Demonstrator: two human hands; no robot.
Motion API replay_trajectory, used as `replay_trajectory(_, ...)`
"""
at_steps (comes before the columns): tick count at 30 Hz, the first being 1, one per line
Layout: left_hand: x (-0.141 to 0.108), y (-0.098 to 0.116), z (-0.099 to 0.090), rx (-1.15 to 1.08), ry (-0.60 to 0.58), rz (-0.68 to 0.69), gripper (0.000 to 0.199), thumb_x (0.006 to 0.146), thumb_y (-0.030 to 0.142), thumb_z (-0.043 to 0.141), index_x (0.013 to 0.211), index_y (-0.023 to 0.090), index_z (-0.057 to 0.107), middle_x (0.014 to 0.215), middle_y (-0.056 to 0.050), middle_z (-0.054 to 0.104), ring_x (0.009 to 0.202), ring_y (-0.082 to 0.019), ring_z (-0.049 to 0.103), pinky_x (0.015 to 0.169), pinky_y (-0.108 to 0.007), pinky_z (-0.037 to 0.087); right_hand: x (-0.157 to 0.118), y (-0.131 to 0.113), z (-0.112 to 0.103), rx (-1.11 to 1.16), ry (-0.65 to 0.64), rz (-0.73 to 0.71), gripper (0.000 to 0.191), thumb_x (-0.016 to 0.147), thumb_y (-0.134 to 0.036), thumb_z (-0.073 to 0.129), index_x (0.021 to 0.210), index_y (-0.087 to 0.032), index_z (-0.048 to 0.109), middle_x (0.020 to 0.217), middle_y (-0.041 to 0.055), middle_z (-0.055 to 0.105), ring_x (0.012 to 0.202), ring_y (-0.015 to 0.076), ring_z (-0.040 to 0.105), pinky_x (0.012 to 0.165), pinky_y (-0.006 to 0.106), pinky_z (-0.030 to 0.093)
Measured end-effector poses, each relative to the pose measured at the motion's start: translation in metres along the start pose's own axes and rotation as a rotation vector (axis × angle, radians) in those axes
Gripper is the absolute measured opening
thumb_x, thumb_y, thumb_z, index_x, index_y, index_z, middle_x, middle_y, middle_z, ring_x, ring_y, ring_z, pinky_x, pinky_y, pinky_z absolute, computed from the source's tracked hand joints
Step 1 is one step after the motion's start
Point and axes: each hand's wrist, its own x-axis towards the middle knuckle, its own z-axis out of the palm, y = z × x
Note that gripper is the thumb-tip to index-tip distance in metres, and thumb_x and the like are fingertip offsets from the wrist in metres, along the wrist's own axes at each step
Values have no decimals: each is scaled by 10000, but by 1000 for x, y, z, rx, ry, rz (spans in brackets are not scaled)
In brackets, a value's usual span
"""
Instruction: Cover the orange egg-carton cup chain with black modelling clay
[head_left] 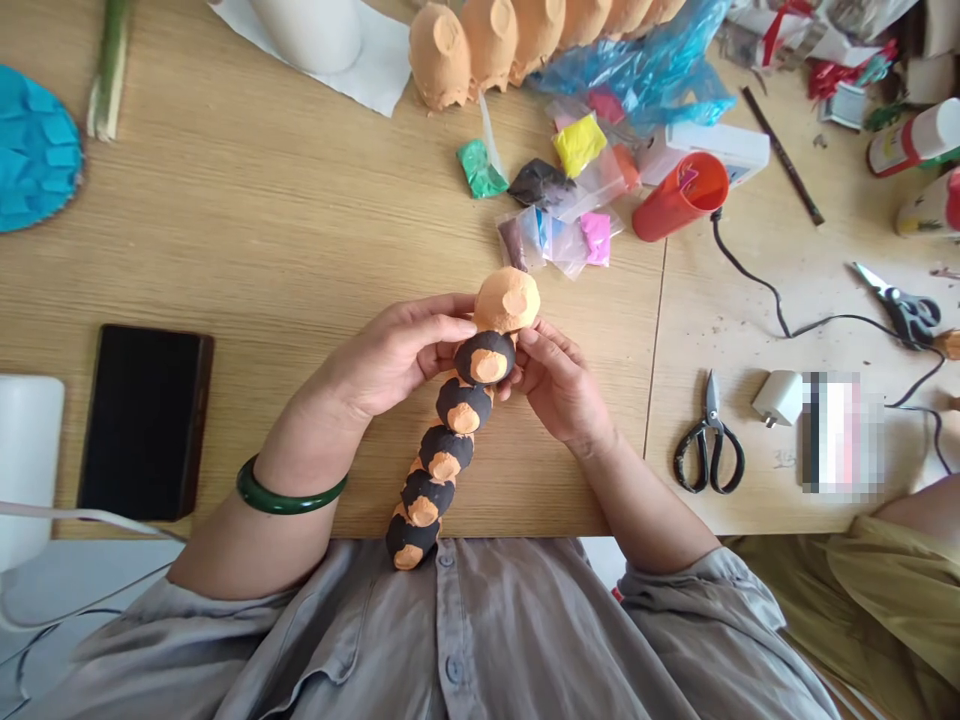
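Note:
A bumpy strip of joined egg-carton cups (455, 407) runs from the middle of the table down to the grey shirt. Its far cup is plain orange; the nearer ones are mostly covered in black, with orange patches. My left hand (409, 350) grips the strip's left side at the join between the orange cup and the first black one, fingers partly behind it. On the right side of the same join, my right hand (559, 375) pinches the strip between thumb and fingers.
Small bags of coloured clay (580, 145), a red cup (679, 197) and an orange cup strip (491, 45) lie beyond my hands. Black scissors (709, 440) and a charger (778, 397) are right; a black phone (142, 420) is left. Another person's leg (862, 590) shows at lower right.

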Motion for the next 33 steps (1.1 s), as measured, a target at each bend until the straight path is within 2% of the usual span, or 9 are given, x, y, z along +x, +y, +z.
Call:
replay_trajectory(5,-1,1,3,-9,-58,-11,314,930,438,813,1008,137,767,838,-106,784,739,-264,778,683,-350,646,-4,-1,3,-48,-7,-18,434,871,-589,884,977,-223,676,695,-69,650,587,98,622,571,227,597)
replay_trajectory(10,-1,-1,2,-8,-19,-68,292,893,366,854,1029,129,751,814,-94,751,695,-254,754,629,-349,633,-9,-1,8,-95,3,-48,410,886,-562,891,1008,-224,693,704,-64,696,594,106,670,603,236,607)
replay_trajectory(17,1,-4,1,-110,3,-35,240,868,231,863,1073,135,782,861,-89,785,763,-252,776,686,-373,679,-5,1,4,-59,17,-18,411,879,-566,888,990,-221,694,691,-74,639,595,97,620,581,226,599)
replay_trajectory(26,1,-3,-2,-74,-59,-36,210,908,286,864,1040,134,804,910,-94,801,770,-253,781,716,-382,680,-3,2,4,5,-27,-5,425,807,-496,981,971,-216,708,702,-73,695,573,90,633,543,208,587)
replay_trajectory(30,4,-5,-4,-65,-91,-24,306,951,387,838,1118,132,812,966,-121,809,839,-254,785,755,-351,657,-1,1,1,49,16,-5,443,758,-470,1018,948,-217,707,674,-96,658,525,63,543,521,196,566)
replay_trajectory(33,5,-5,-6,-67,-67,-46,350,925,376,875,1194,164,807,983,-96,816,885,-254,796,801,-342,654,0,-1,1,97,44,6,432,736,-439,1022,953,-213,725,670,-102,632,530,56,509,527,193,560)
